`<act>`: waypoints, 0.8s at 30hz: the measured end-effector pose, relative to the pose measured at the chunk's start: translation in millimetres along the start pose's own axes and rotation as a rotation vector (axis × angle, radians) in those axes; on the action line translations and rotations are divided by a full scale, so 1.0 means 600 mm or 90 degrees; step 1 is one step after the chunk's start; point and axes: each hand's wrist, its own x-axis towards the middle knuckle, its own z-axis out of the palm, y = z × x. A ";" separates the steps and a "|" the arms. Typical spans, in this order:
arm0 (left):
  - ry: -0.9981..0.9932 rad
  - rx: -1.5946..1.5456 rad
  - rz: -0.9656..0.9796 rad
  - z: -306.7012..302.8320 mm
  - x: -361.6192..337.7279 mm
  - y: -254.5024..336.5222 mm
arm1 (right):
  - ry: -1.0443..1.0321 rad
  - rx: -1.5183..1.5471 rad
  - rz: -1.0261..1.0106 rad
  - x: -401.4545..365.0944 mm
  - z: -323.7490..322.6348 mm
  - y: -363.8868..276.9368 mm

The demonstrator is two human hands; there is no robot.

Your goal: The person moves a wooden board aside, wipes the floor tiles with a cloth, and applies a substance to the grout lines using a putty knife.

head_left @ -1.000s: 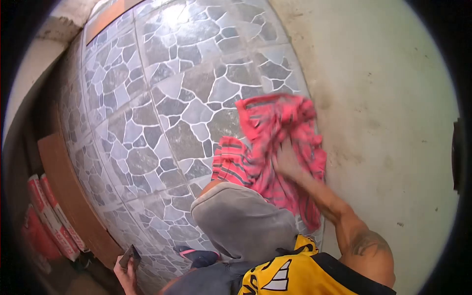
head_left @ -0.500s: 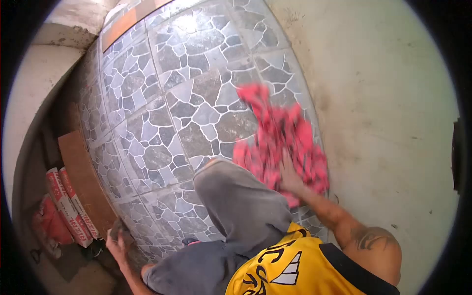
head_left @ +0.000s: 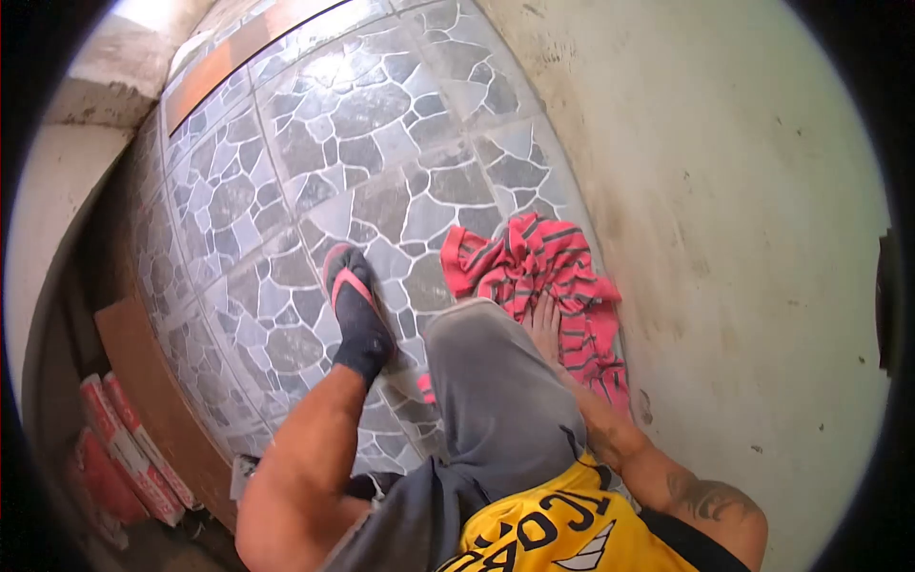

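Observation:
My right hand [head_left: 543, 329] lies flat on a crumpled pink-red cloth [head_left: 534, 262] with dark stripes, its fingers stretched out and pointing up the view. Under the hand, the cloth is spread on the stone-patterned tile floor [head_left: 362, 110], close along the foot of the wall. My bent knee, in grey shorts [head_left: 496, 381], hides part of the wrist. My left hand is out of view. To the left of the cloth, my foot [head_left: 355, 300] stands on the tiles in a dark sock and a pink-strapped flip-flop.
A pale, stained wall [head_left: 743, 238] rises along the right. At the lower left, a brown board [head_left: 157, 391] edges the tiles, with red-and-white packages [head_left: 133, 448] beyond it. An orange-brown strip [head_left: 205, 81] borders the far end.
My right hand and the cloth have drawn closer to my knee, and the blur is gone. My left hand has left the board's edge and the view. My socked foot has come forward onto the tiles.

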 end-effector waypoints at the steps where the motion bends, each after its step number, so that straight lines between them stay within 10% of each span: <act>1: -0.022 -0.003 -0.004 0.046 0.015 0.007 | 0.106 -0.032 -0.020 -0.004 0.037 0.006; 4: -0.099 -0.025 0.019 0.187 0.071 0.070 | -0.189 -0.085 -0.053 0.050 0.038 0.011; 7: -0.200 -0.159 0.031 0.268 0.117 0.192 | 0.046 0.285 -0.023 0.268 -0.110 -0.014; 14: -0.223 -0.238 0.006 0.307 0.193 0.216 | 0.244 0.223 -0.132 0.646 -0.099 0.002; 18: -0.220 -0.241 0.015 0.293 0.205 0.222 | 0.251 0.379 -0.074 0.530 -0.067 0.063; 24: -0.267 -0.250 -0.007 0.307 0.177 0.191 | -0.223 0.552 0.284 0.012 -0.102 0.141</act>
